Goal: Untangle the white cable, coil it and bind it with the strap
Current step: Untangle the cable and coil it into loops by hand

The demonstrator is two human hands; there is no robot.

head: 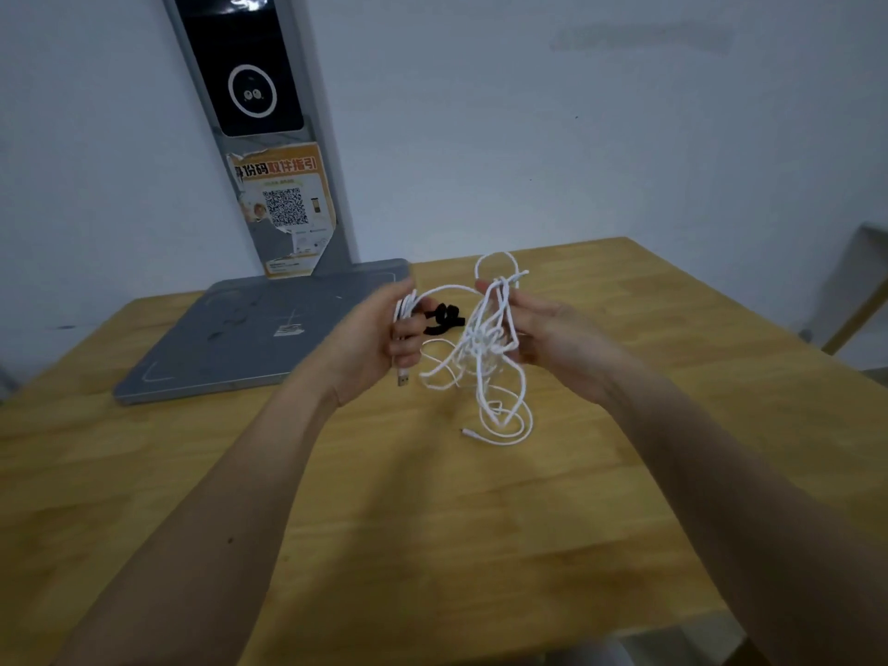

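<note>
Head view: my left hand (379, 338) curls its fingers round a few gathered strands of the cable (480, 348), plug hanging below; my right hand (552, 338) grips the tangle mid-frame. The strap (444, 320) lies on the table (624, 425) between them.

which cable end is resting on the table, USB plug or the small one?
The small connector, lying on the table beside the bottom loop. The USB plug hangs below the left hand.

Left hand (379, 336) covers part of the white cable (485, 343); its plug shows blurred below. Black strap (444, 320) partly masked by cable strands. Right hand (552, 336) fingertips hidden behind the tangle. Poster (283, 209) small print illegible. Both forearms cut off at bottom edge.
</note>
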